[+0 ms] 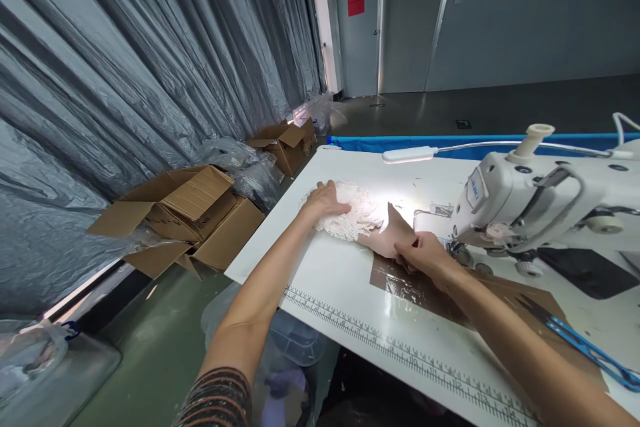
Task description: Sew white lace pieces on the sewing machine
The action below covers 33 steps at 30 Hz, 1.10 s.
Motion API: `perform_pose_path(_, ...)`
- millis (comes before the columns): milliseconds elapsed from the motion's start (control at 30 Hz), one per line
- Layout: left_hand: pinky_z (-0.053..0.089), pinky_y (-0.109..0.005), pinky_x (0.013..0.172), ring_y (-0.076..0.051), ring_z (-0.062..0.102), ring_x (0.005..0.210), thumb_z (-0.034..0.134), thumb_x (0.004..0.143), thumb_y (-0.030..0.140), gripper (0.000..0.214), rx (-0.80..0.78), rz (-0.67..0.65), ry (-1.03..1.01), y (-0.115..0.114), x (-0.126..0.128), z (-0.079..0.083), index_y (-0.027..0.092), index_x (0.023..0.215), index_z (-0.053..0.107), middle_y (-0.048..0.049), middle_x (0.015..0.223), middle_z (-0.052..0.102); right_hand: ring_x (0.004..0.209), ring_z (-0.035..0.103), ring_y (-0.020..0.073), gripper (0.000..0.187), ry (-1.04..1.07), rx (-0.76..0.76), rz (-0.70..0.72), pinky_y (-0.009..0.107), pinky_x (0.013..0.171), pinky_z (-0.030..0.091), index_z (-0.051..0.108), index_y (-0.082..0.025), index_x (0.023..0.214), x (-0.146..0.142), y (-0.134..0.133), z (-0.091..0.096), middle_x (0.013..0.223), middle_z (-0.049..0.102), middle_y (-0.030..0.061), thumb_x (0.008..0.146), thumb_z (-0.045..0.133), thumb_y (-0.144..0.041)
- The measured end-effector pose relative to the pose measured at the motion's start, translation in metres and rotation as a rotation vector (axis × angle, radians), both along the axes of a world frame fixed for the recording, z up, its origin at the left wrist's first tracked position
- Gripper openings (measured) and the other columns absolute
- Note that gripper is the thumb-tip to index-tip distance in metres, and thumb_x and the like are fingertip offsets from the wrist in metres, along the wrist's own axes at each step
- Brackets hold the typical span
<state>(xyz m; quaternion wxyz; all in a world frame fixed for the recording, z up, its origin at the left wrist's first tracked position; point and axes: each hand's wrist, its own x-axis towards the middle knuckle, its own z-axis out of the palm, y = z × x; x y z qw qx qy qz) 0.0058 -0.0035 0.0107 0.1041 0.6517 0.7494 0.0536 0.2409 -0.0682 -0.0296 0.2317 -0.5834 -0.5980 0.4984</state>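
White lace fabric (357, 213) lies bunched on the white sewing table (340, 293). My left hand (324, 203) rests on its left part, fingers apart. A smooth beige-pink fabric piece (387, 235) adjoins the lace on the right, with one pointed corner standing up. My right hand (425, 255) pinches this piece at its right edge between thumb and fingers. Whether the two fabrics are joined, I cannot tell. Just right of that hand is the head of a white sewing machine (495, 193). Brown sheet material (415, 287) lies flat beneath my right forearm.
Blue-handled scissors (585, 340) lie at the table's right. A lamp (410, 155) lights the fabric from behind. A ruler strip (375, 340) runs along the front edge. Open cardboard boxes (200, 207) stand on the floor at left, by a silver curtain (175, 47).
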Motion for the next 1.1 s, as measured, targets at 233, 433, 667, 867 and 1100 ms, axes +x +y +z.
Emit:
perform_pose_path(233, 0.031, -0.051, 0.112, -0.039, 0.016, 0.146, 0.05, 0.067, 0.086, 0.116, -0.055, 0.024, -0.125, -0.013, -0.005, 0.002, 0.018, 0.152, 0.011, -0.02, 0.158, 0.014, 0.094, 0.057, 0.036, 0.045, -0.572, 0.507, -0.065, 0.037, 0.058, 0.044, 0.052, -0.012, 0.121, -0.002, -0.024, 0.017, 0.104, 0.059, 0.0213, 0.08, 0.051, -0.031)
perform_pose_path(433, 0.033, -0.043, 0.112, -0.032, 0.025, 0.145, 0.038, 0.087, 0.073, 0.083, 0.142, 0.069, -0.214, -0.029, -0.02, -0.001, 0.019, 0.148, 0.025, -0.0151, 0.157, 0.023, 0.093, 0.055, 0.0293, 0.04, -0.482, 0.773, 0.028, 0.036, 0.069, 0.046, 0.052, -0.011, 0.123, -0.02, -0.02, 0.021, 0.099, 0.053, 0.0162, 0.087, 0.039, -0.02)
perform_pose_path(667, 0.035, -0.041, 0.11, -0.027, 0.046, 0.129, 0.061, 0.082, 0.062, 0.062, 0.424, -0.429, -0.046, -0.066, -0.019, -0.015, 0.022, 0.128, 0.053, -0.0102, 0.137, 0.051, 0.081, 0.061, 0.0225, 0.038, -0.356, 0.566, -0.025, 0.034, 0.074, 0.048, 0.059, -0.01, 0.118, -0.033, 0.01, 0.009, 0.103, 0.054, 0.0135, 0.084, 0.044, -0.019)
perform_pose_path(867, 0.042, -0.047, 0.1, -0.03, 0.049, 0.125, 0.061, 0.09, 0.042, 0.042, 0.395, -0.547, 0.082, -0.078, -0.018, -0.029, 0.017, 0.124, 0.057, -0.0153, 0.138, 0.05, 0.081, 0.063, 0.0222, 0.037, -0.301, 0.587, -0.029, 0.035, 0.077, 0.05, 0.061, -0.01, 0.117, -0.029, 0.012, 0.005, 0.104, 0.056, 0.0134, 0.085, 0.044, -0.019)
perform_pose_path(1100, 0.048, -0.037, 0.099, -0.021, 0.06, 0.113, 0.047, 0.096, 0.027, 0.024, 0.425, -0.502, -0.212, -0.073, -0.027, -0.027, 0.02, 0.107, 0.068, -0.0074, 0.127, 0.061, 0.073, 0.063, 0.0172, 0.032, -0.265, 0.566, -0.047, 0.031, 0.074, 0.05, 0.066, -0.009, 0.11, -0.029, 0.013, 0.01, 0.1, 0.058, 0.012, 0.084, 0.048, -0.016)
